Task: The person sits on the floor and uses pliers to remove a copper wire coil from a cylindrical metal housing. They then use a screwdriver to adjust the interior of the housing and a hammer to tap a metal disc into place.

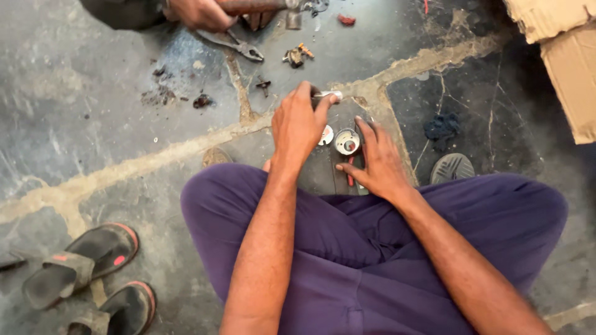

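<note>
Head view: left hand (301, 124) pinches a small metal tool (329, 95) just above the round metal cup (347, 142) on the floor (93, 111); right hand (379, 162), fingers spread, steadies that cup. Probably mid-disassembly; next calls for lowering the tool into the cup.

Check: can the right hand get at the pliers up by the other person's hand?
Probably not without leaning. The right hand rests by the round metal part; the pliers lie far across the floor, past the left hand, right beside the other person's hand.
</note>
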